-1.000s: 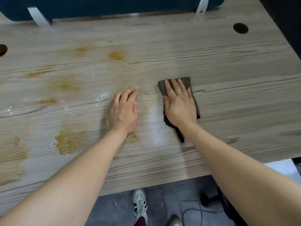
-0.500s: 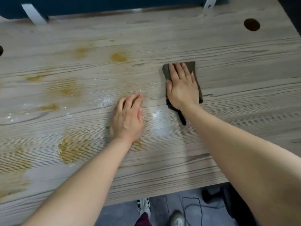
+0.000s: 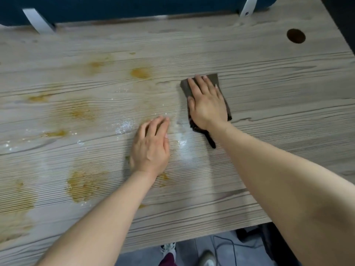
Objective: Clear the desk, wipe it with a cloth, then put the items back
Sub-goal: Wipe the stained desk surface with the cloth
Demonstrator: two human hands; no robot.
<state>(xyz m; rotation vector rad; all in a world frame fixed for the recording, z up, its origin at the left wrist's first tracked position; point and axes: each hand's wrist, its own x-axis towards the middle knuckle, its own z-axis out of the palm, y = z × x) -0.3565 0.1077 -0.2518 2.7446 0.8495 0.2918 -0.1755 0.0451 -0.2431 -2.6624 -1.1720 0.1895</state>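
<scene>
On desk [image 3: 269, 89], right hand [image 3: 208, 106] presses cloth [image 3: 214, 78].

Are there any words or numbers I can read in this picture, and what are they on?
None: no words, numbers or labels show anywhere.
The pale wood-grain desk has only orange-brown stains and white powder.
The dark brown cloth under the right hand is plain.
</scene>
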